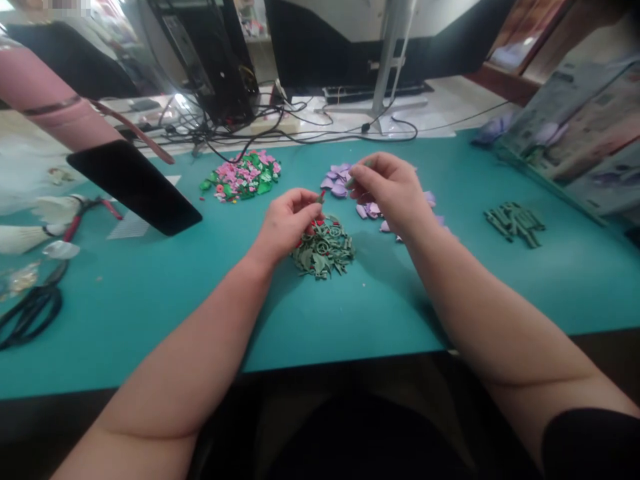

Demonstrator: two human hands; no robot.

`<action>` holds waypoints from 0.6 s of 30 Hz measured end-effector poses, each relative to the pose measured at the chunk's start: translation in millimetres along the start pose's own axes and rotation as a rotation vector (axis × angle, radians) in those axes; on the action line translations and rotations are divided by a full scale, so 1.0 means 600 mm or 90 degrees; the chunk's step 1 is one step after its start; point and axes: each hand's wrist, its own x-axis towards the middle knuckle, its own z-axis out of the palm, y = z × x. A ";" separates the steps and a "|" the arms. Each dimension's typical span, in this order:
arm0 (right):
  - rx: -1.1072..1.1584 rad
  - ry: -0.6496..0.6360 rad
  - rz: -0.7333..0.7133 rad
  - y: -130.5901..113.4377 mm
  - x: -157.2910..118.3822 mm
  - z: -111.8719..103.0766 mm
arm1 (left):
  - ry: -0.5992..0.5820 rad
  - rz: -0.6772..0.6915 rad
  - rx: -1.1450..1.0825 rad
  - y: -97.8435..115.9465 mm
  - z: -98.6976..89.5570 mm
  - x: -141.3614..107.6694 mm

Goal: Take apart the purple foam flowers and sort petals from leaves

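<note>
My left hand (286, 223) is closed in a pinch at the upper left edge of a pile of grey-green plastic pieces (324, 250) with some red bits among them. A small green piece with a red tip (321, 198) shows at its fingertips. To the right and slightly higher, my right hand (387, 187) pinches a small green piece (351, 181) between thumb and forefinger. Behind and below that hand lie loose lilac pieces (336, 180), partly covered by the hand and forearm. The two hands are apart.
A pink, green and white pile (245, 175) lies at the back left, and long grey-green pieces (515, 222) at the right. A black phone (135, 188) leans on a pink bottle (55, 100). Black-handled scissors (35, 307) lie left. Cables (280, 137) cross the back of the green mat (320, 327).
</note>
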 end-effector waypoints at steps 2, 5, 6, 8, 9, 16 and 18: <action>-0.003 -0.001 -0.002 0.002 0.002 -0.001 | 0.002 -0.001 0.005 -0.001 0.000 0.000; -0.004 0.003 -0.002 0.004 0.001 0.001 | -0.002 -0.003 0.008 -0.002 0.000 -0.001; -0.001 0.002 0.001 0.003 0.001 0.003 | -0.007 -0.006 0.008 -0.002 0.000 -0.002; 0.016 -0.003 0.012 0.002 -0.002 0.009 | -0.017 -0.011 0.010 -0.001 0.001 -0.004; 0.030 -0.008 0.020 0.001 -0.003 0.012 | -0.022 -0.013 0.011 0.000 0.001 -0.006; 0.077 -0.044 0.064 0.003 -0.011 0.028 | -0.034 -0.023 0.049 0.000 0.000 -0.011; 0.066 -0.054 0.065 0.006 -0.012 0.029 | -0.036 -0.022 0.049 0.000 0.000 -0.012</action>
